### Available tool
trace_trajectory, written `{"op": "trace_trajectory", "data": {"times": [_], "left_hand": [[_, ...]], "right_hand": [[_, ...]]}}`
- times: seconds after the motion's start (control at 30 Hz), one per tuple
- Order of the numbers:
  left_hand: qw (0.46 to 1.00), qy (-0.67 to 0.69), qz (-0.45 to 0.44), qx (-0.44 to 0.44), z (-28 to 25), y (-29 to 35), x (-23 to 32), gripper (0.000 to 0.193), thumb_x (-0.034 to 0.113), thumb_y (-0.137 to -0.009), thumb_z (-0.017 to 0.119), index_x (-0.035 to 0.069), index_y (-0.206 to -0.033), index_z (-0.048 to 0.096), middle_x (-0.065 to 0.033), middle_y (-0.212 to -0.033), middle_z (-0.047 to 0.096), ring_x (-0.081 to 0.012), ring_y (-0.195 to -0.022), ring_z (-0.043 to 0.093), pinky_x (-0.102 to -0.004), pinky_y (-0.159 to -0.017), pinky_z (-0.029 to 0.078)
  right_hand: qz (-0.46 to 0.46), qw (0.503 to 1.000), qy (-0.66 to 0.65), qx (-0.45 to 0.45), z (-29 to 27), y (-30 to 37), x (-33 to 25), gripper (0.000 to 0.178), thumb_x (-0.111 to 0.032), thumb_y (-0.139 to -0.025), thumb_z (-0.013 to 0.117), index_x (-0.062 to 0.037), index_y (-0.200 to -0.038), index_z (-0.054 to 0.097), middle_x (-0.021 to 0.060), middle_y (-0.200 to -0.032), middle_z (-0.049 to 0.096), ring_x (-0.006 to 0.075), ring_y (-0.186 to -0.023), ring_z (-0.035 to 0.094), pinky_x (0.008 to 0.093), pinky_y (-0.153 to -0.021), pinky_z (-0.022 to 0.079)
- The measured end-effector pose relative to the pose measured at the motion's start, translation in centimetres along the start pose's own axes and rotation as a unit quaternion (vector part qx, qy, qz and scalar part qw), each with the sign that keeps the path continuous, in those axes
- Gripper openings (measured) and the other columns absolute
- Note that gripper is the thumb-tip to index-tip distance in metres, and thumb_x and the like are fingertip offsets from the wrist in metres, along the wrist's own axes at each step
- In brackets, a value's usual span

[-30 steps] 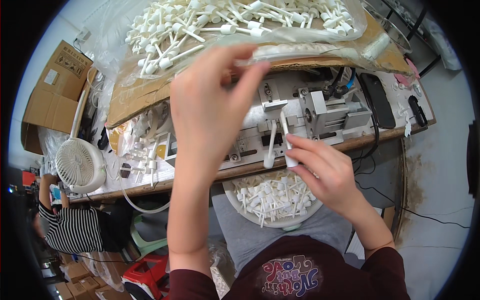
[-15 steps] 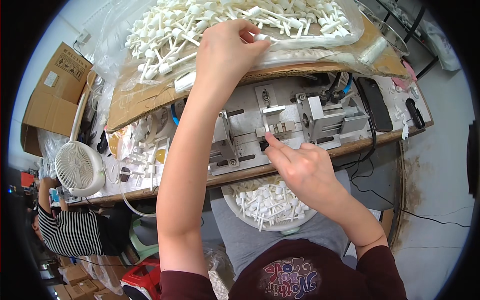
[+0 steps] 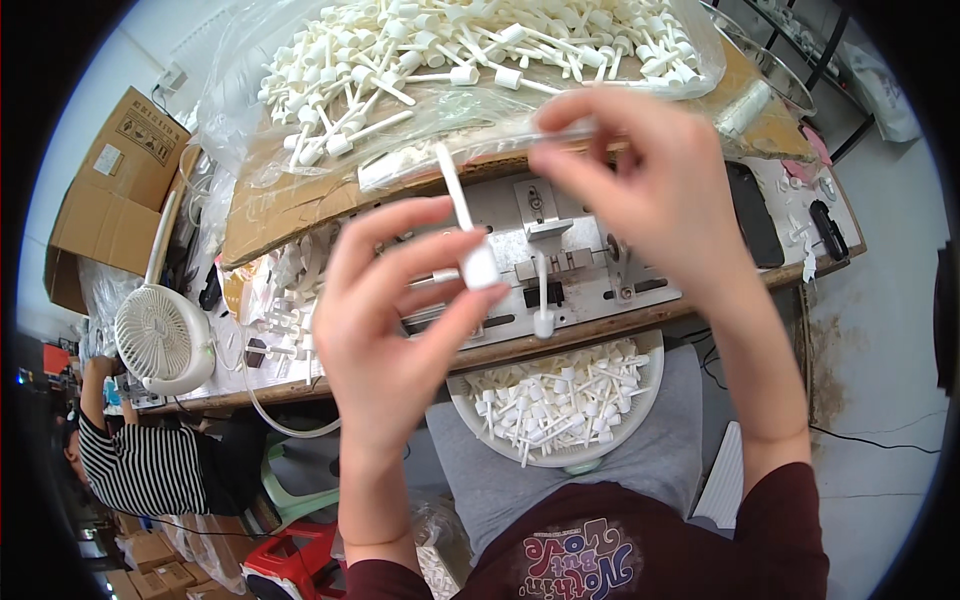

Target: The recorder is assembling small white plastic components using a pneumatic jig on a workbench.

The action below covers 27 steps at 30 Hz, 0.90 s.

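Across the middle of the frame runs a wood-edged desk (image 3: 590,325). Near the centre, a white capped stick (image 3: 479,270) tilts in the left hand (image 3: 385,310), whose grip is clamped on its cap, thin end upward. At upper right of centre, the right hand (image 3: 645,160) is blurred; I cannot tell whether its grip holds anything. Between them, a second capped stick (image 3: 543,298) sits at a metal fixture (image 3: 574,262). Below is a bowl (image 3: 657,385) of similar sticks; at the top, a heap (image 3: 470,45) of them.

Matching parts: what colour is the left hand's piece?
The piece is white, clearest in the head view.
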<state>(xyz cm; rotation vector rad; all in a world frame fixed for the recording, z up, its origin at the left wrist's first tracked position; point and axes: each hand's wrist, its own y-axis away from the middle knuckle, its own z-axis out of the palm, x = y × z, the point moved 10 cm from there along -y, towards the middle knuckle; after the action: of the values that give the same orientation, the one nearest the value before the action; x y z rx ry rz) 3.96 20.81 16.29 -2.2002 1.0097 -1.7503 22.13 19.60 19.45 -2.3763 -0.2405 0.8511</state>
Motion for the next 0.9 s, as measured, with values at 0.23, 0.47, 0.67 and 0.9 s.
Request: {"op": "trace_trajectory", "data": {"times": [0.23, 0.47, 0.67, 0.9], "left_hand": [[0.985, -0.145, 0.076, -0.051, 4.8, 3.5, 1.4, 0.033, -0.003, -0.072, 0.081, 0.002, -0.104, 0.075, -0.0157, -0.131, 0.061, -0.0203, -0.092, 0.072, -0.031, -0.078, 0.06], [0.977, -0.175, 0.077, -0.096, 7.3, 6.0, 1.2, 0.032, 0.001, -0.072, 0.082, 0.002, -0.103, 0.075, -0.0158, -0.13, 0.061, -0.0199, -0.087, 0.072, -0.0316, -0.076, 0.06], [0.975, -0.187, 0.062, -0.099, 7.0, 6.5, 0.1, 0.032, 0.003, -0.071, 0.082, 0.004, -0.103, 0.075, -0.0144, -0.13, 0.062, -0.0188, -0.086, 0.072, -0.0313, -0.074, 0.06], [0.979, -0.179, 0.043, -0.088, 7.1, 6.4, -1.4, 0.031, 0.004, -0.073, 0.082, 0.005, -0.103, 0.075, -0.0124, -0.127, 0.063, -0.0181, -0.084, 0.071, -0.0308, -0.072, 0.059]], "right_hand": [[0.012, 0.992, 0.117, 0.054, 3.8, -14.8, 5.3, 0.025, -0.015, -0.08, 0.066, 0.0018, -0.097, 0.073, 0.0227, -0.096, 0.072, 0.0391, -0.094, 0.069, 0.0449, -0.085, 0.054], [0.104, 0.921, 0.362, -0.099, 10.0, -18.3, 7.5, 0.047, -0.039, -0.071, 0.081, -0.0167, -0.111, 0.075, 0.0061, -0.118, 0.07, 0.0264, -0.107, 0.067, 0.0404, -0.083, 0.056], [0.094, 0.916, 0.361, -0.146, 11.2, -17.6, 7.7, 0.046, -0.035, -0.068, 0.081, -0.0126, -0.108, 0.076, 0.0075, -0.107, 0.073, 0.0242, -0.098, 0.071, 0.0392, -0.079, 0.057], [0.077, 0.882, 0.342, -0.315, 10.1, -15.9, 9.3, 0.039, -0.028, -0.061, 0.08, -0.0057, -0.093, 0.076, 0.0116, -0.093, 0.074, 0.0267, -0.087, 0.071, 0.0405, -0.068, 0.056]]}}
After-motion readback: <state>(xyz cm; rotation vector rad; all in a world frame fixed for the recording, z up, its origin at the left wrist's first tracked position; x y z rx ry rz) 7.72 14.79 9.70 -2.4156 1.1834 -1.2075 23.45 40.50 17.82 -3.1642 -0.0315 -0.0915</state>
